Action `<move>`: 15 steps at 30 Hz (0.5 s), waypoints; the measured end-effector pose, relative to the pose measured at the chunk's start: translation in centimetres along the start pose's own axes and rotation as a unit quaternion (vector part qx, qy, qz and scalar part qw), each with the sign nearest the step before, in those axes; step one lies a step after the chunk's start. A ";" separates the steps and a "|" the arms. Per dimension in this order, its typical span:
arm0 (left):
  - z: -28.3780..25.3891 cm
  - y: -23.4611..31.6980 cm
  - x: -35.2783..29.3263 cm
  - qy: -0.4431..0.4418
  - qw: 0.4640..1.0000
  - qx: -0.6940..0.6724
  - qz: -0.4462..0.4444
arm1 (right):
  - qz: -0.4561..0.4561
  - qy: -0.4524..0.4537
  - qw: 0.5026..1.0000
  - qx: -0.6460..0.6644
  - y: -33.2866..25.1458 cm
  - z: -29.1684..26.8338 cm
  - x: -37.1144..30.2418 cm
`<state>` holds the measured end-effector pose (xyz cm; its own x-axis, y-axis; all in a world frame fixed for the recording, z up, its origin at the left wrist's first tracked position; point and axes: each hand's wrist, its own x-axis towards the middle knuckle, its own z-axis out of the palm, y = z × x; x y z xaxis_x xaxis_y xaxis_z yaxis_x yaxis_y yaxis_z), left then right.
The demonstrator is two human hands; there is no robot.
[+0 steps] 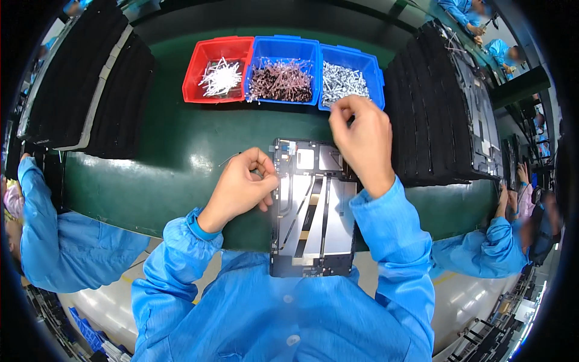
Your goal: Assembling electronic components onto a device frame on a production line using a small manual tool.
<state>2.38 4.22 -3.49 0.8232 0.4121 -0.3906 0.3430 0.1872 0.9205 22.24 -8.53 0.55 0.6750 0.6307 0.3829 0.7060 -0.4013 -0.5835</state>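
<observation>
An opened tablet-like device point(347, 205) with a black frame, silvery inner panels and dark ribbon strips lies in front of me, its near end at the table edge. My left hand point(241, 184) is closed beside its upper left edge, fingertips pinched together. A thin wire-like piece point(226, 160) pokes out behind the knuckles. My right hand point(365, 133) is closed in a pinch at the near rim of the right blue bin point(379, 90), which holds small silvery parts point(344, 83). What its fingertips hold is too small to make out.
A red bin point(192, 81) with white thin parts and a blue bin point(256, 48) with brownish parts stand left of it. Tall stacks of black trays or frames flank the green table point(181, 157), one left point(66, 78), one right point(422, 114). Co-workers in blue sit at both sides.
</observation>
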 end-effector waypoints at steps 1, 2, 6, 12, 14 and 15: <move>-0.1 0.0 -0.1 -0.001 1.000 -0.001 0.006 | -0.017 0.036 0.997 -0.064 0.7 0.0 0.9; -0.2 -0.1 -0.2 -0.007 1.000 -0.015 0.011 | -0.006 0.039 0.991 -0.127 1.3 0.1 1.5; -0.4 -0.3 -0.4 -0.010 0.999 -0.035 0.020 | 0.027 -0.023 0.969 -0.246 2.3 0.6 3.4; -0.2 -0.3 -0.1 -0.018 0.999 -0.046 0.018 | 0.060 -0.016 0.972 -0.227 2.9 0.6 3.8; 0.0 -0.2 -0.1 -0.019 0.998 -0.055 0.027 | 0.034 0.035 0.983 -0.179 3.3 0.4 3.5; 0.4 -0.2 0.0 -0.020 0.997 -0.066 0.034 | 0.004 0.085 0.988 -0.132 3.8 0.0 3.2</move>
<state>2.54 3.81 -3.64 0.8612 0.3923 -0.3233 0.2245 0.2770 0.9343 27.08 -7.99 -0.41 0.6911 0.5158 0.5063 0.7167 -0.5796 -0.3878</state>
